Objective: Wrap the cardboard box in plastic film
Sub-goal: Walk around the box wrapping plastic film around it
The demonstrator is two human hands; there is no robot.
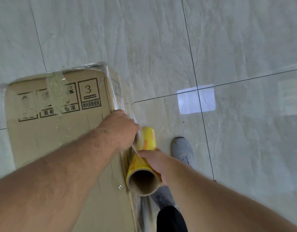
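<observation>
Head view: you're standing over a pale, glossy tiled floor (pixel 161 47) with dark grout lines. A bright rectangular light reflection (pixel 196 99) sits on a grout crossing, up and right of your right hand.

The cardboard box (pixel 60 131) stands on the floor to the left of both hands. Its top face carries printed handling symbols, a "3" stacking mark, clear tape and two metal staples. Plastic film (pixel 116 91) already covers the far corner and the right side face; it looks shiny and creased there.

Your left hand (pixel 122 128) reaches across the box top to its right edge, fingers curled over the edge where the film runs. Whether that grip pinches the film or just presses it on the edge, I cannot tell; the fingertips are hidden.

Your right hand (pixel 156 163) is just beside and below the left, its grip closed around the yellow film roll (pixel 142 156). The roll lies along the box's right edge, open cardboard core facing you. A strip of film stretches from the roll up towards the left hand.

A grey shoe (pixel 182 149) is on the floor right of the roll. A dark trouser leg (pixel 169 218) shows below the roll.
</observation>
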